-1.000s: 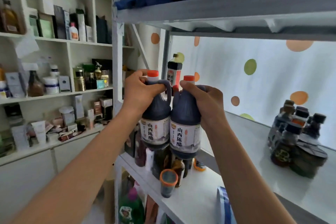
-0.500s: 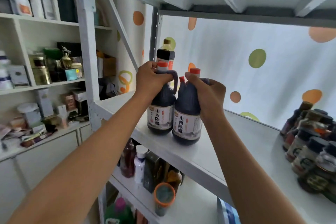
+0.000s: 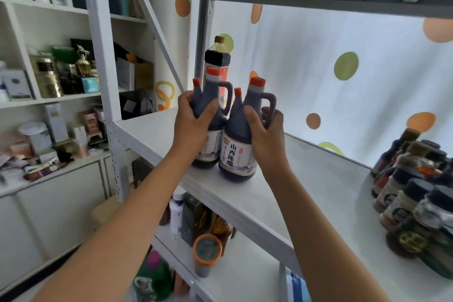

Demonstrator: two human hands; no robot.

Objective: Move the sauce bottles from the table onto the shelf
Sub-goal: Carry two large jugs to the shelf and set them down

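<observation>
Storeroom or small shop backroom | white metal rack (image 3: 247, 193) stocked with sauce bottles (image 3: 236, 135) and spice jars (image 3: 414, 193) | side shelves (image 3: 56, 99) crammed with boxed cosmetics | dotted curtain (image 3: 343, 66) behind

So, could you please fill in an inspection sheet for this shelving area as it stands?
Surface: white shelf, bare in the middle.
Job's things: two dark handled bottles with red caps, left bottle and right bottle, upright, side by side near the front edge.
Clutter: tall dark bottle behind them; cluster of jars at the right.
Hands: left hand grips the left bottle; right hand grips the right bottle.
Cables: nothing seen.
Surroundings: spotted curtain behind; stocked white cabinet to the left.
</observation>
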